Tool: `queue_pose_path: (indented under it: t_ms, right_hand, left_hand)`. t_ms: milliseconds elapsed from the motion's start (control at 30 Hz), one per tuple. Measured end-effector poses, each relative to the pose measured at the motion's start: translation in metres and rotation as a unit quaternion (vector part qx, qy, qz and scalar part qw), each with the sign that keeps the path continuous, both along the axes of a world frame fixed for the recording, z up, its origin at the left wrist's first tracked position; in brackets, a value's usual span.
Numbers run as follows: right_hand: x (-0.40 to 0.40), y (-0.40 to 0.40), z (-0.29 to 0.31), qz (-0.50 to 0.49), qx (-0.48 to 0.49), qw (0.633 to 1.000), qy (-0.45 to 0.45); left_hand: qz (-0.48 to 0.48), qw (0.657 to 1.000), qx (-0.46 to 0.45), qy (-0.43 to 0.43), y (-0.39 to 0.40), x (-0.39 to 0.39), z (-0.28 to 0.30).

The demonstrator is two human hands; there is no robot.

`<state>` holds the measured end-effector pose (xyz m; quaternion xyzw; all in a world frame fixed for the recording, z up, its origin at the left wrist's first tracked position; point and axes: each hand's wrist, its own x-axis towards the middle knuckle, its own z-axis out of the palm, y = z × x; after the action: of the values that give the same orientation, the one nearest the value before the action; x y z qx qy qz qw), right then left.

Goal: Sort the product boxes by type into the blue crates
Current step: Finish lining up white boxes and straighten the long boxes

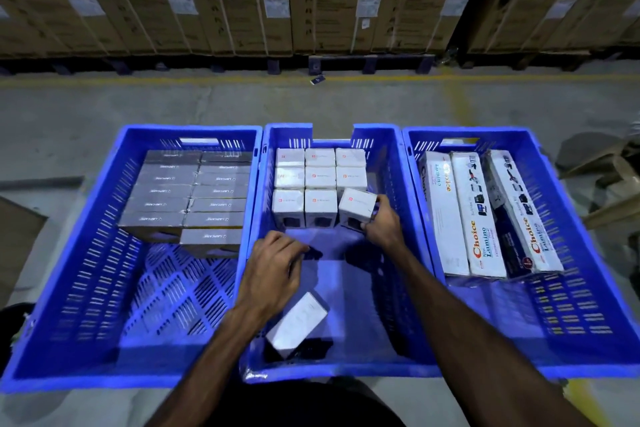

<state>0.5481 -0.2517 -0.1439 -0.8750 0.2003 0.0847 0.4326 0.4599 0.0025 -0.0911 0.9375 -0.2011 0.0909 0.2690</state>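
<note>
1. Three blue crates are seen side by side on the floor: left crate [104, 288], middle crate [391, 253], right crate [588, 288].
2. Left crate: grey flat boxes [187, 194] are packed in two columns at the far end; near half is bare.
3. Middle crate: small white boxes [320, 180] are stood in rows of three at the far end. The third row's last slot is being filled: one white box [357, 206], tilted, is gripped by the right hand [384, 227], fingers curled round its near right corner.
4. Left hand [273, 274] is held low over the middle crate floor, fingers loosely bent, nothing in them as far as can be seen (fingertips partly shadowed).
5. A loose white box [298, 324] is lying on its side at the near end of the middle crate, just below the left wrist, not yet lined up.
6. Right crate: three long "Choice" boxes [485, 215] are laid lengthwise, touching.
7. Progress, est.: sorting by type looks mostly done; no mixed types are seen in any crate. Left to do: seat the tilted box, then the loose one. Unsorted stock outside the crates isn't in view, so remaining qty can't be told.
</note>
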Motion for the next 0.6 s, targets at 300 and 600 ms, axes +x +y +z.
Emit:
queue_pose_path:
  t_ms: [300, 600]
  right_hand:
    - [0.018, 0.005, -0.024, -0.054, 0.074, 0.995, 0.037]
    - [0.005, 0.009, -0.041, -0.088, 0.135, 0.984, 0.069]
  left_hand:
    - [0.064, 0.996, -0.039, 0.050, 0.003, 0.001, -0.006]
    - [0.079, 0.994, -0.045, 0.066, 0.002, -0.001, -0.003]
